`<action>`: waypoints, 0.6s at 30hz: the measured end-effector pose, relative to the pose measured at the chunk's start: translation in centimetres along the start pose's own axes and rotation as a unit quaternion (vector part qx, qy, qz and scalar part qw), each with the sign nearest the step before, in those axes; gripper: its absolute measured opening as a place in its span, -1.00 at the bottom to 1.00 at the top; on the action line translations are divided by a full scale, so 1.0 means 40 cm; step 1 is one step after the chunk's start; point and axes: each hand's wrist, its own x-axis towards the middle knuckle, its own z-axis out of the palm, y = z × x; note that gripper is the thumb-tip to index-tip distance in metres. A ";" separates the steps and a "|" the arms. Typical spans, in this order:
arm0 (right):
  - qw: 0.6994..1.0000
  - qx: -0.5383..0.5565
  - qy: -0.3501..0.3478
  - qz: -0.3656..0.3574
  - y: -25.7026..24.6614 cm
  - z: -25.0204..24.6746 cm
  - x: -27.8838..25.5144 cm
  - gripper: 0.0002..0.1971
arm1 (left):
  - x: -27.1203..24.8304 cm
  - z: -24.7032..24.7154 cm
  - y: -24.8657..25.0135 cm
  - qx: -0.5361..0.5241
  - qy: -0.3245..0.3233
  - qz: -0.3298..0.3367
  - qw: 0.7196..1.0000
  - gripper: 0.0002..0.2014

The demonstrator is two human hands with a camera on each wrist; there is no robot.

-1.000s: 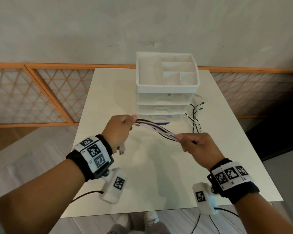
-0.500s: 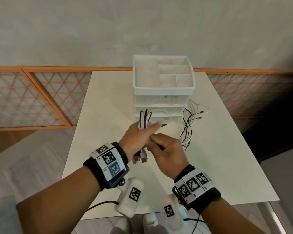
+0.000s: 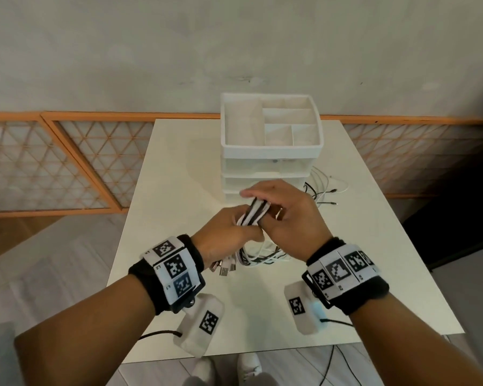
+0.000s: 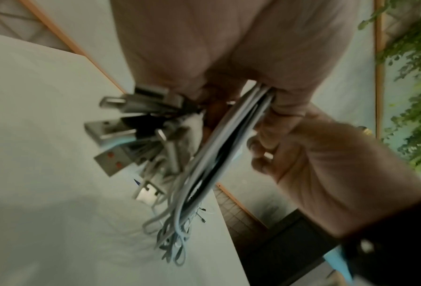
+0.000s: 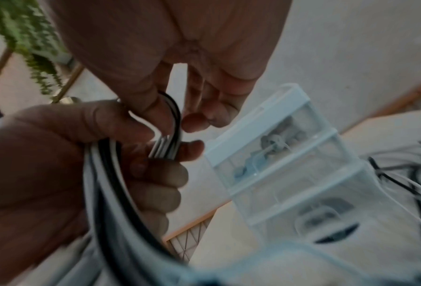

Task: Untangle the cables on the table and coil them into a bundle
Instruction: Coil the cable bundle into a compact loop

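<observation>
A flat band of black and white cables (image 3: 253, 214) runs between my two hands above the table (image 3: 179, 168). My left hand (image 3: 229, 235) grips the bundle, and several USB plugs (image 3: 224, 267) hang below it; they show close up in the left wrist view as USB plugs (image 4: 121, 131) beside the gripped cables (image 4: 212, 154). My right hand (image 3: 287, 215) reaches over the left one and holds the band. In the right wrist view the cables (image 5: 174, 123) loop round my right thumb. The loose cable ends (image 3: 322, 190) trail on the table to the right.
A white drawer organizer (image 3: 271, 147) with an open compartment tray on top stands just beyond my hands. An orange lattice railing (image 3: 67, 168) and a grey wall lie behind the table. A dark opening sits at the right.
A second ago my hands were apart with the cables stretched between them. They have come together, and my right hand has carried the band over the left hand, drawing the loose ends closer.
</observation>
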 end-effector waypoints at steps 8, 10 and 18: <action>0.994 0.004 0.014 0.111 -0.036 0.007 0.037 -0.88 | -0.001 0.004 -0.020 0.098 0.010 0.075 0.992 -0.94; 0.994 0.016 0.022 0.104 -0.050 0.015 0.032 -0.77 | -0.003 -0.001 -0.017 0.085 0.022 0.088 0.992 -0.86; 0.968 0.177 0.051 0.168 -0.073 0.028 0.028 -0.70 | 0.000 -0.010 -0.013 0.024 0.056 0.070 0.996 -0.76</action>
